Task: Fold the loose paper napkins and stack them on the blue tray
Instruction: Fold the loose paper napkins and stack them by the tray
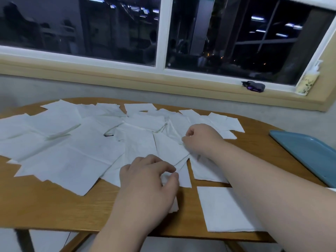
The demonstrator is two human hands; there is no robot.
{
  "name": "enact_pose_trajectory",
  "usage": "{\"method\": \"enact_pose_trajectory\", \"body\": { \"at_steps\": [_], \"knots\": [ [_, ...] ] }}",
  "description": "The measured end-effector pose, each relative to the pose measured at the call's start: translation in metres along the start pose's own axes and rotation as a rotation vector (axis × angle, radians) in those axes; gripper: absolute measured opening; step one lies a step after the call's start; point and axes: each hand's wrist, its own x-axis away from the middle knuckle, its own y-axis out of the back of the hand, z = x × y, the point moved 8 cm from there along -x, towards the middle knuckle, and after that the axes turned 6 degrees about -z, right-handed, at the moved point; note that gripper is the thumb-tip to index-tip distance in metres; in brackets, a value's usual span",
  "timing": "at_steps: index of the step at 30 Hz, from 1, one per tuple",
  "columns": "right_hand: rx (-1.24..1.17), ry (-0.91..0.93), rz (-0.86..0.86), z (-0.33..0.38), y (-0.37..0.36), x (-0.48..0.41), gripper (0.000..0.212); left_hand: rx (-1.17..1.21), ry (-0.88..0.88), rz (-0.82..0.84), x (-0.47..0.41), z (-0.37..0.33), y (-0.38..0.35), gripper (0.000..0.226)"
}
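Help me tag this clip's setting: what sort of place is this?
Probably an indoor dining or work room at night, hard to say which: a wooden table covered in paper napkins, a white-framed window dark outside, and a pump bottle on its sill.

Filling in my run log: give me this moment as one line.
left hand pinches napkin near corner | right hand grips its far edge | blue tray: no stack visible

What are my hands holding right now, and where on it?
One paper napkin, it seems: the left hand pinches its near end, the right hand pinches its far end.
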Motion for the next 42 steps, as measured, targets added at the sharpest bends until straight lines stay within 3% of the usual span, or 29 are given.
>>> {"method": "enact_pose_trajectory", "body": {
  "at_steps": [4,10,15,21,25,28,31,34,39,42],
  "knots": [
    [0.049,0.001,0.018,0.007,-0.013,-0.015,0.030,0.025,0.009,0.003,-0.002,0.002,-0.001,0.024],
    [0.100,-0.009,-0.011,0.002,-0.022,-0.027,0.019,0.041,0.014,0.013,-0.003,0.003,-0.002,0.025],
    [0.004,-0.057,-0.105,-0.009,-0.004,-0.025,0.014,0.025,0.001,0.004,-0.002,0.003,-0.002,0.025],
    [-0.206,0.011,-0.256,-0.011,0.051,0.019,0.012,0.053,-0.015,-0.032,0.000,0.000,-0.001,0.025],
    [-0.338,0.032,-0.309,-0.016,0.082,0.073,0.012,0.108,-0.033,-0.063,0.002,-0.007,-0.001,0.052],
    [-0.469,0.046,-0.269,-0.020,0.099,0.122,0.011,0.180,-0.080,-0.063,0.004,-0.016,-0.001,0.073],
    [-0.587,0.035,-0.180,-0.030,0.105,0.161,0.014,0.293,-0.082,-0.013,0.010,-0.029,0.001,0.081],
    [-0.686,-0.051,-0.112,-0.048,0.102,0.184,0.021,0.462,-0.040,0.054,0.018,-0.039,-0.002,0.076],
    [-0.929,-0.294,-0.136,-0.087,0.085,0.194,0.018,0.507,-0.019,0.141,0.029,-0.053,-0.017,0.064],
    [-0.989,-0.185,-0.048,-0.082,0.075,0.198,0.051,0.467,0.036,0.116,0.030,-0.050,-0.028,0.061]
  ]
}}
